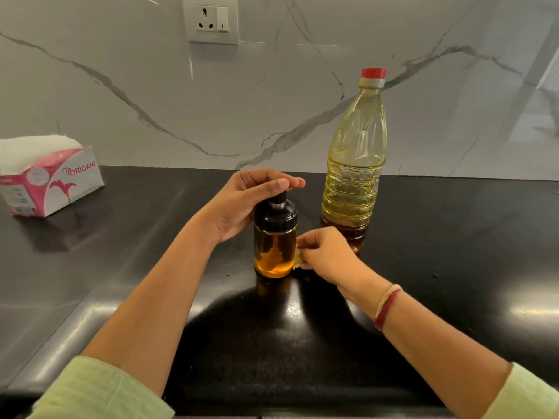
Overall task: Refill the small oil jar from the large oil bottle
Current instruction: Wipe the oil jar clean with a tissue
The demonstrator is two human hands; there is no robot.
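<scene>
The small oil jar [274, 249] stands upright on the black counter [438, 267], glass with a black cap and knob, holding amber oil low in its base. My left hand [242, 201] curls over the cap's knob from the left, fingers across its top. My right hand [323, 255] grips the jar's clear side handle at the lower right with curled fingers. The large oil bottle [354, 164] stands just behind and to the right, clear plastic with a red cap screwed on, about half full of yellow oil.
A pink and white tissue box [51, 179] sits at the far left of the counter. A marble backsplash with a wall socket [211, 21] rises behind. The counter's front edge runs below my forearms.
</scene>
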